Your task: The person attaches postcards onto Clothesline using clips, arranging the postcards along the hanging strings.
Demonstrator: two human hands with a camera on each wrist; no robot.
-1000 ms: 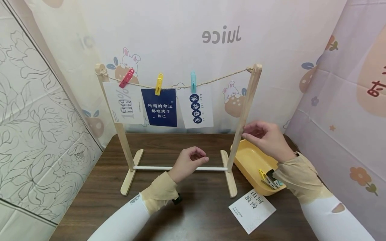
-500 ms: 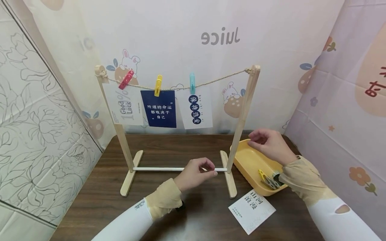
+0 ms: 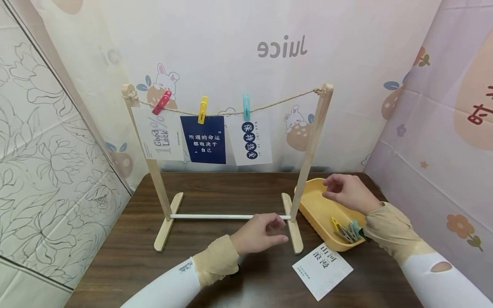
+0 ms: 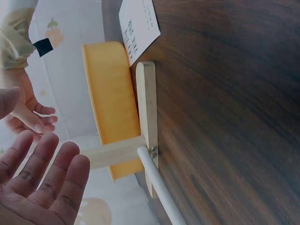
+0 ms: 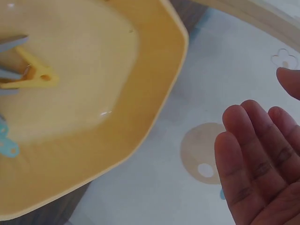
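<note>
My left hand [image 3: 259,233] hovers by the stand's white crossbar [image 3: 215,217], fingers relaxed and holding nothing. Over the yellow basket [image 3: 313,214] my right hand [image 3: 350,191] hangs with loose fingers and nothing in them. Inside the basket lie a yellow clothespin [image 5: 40,75], grey ones [image 3: 344,234] and a light blue one [image 3: 355,226]. A white card [image 3: 322,271] with dark characters lies on the table in front of the basket. On the rope, a red clothespin [image 3: 161,102], a yellow clothespin [image 3: 202,110] and a blue clothespin [image 3: 246,108] each hold a card.
The wooden stand [image 3: 311,158] has upright posts and flat feet on the dark wooden table [image 3: 154,273]. From its rope hang a white card [image 3: 159,137], a navy card [image 3: 204,141] and another white card [image 3: 262,147]. Printed curtains [image 3: 231,51] rise behind and beside the table.
My right hand has moved from beside the right post to the right and down, over the basket. My left hand has shifted right and toward the table's front. The hanging cards stay put.
</note>
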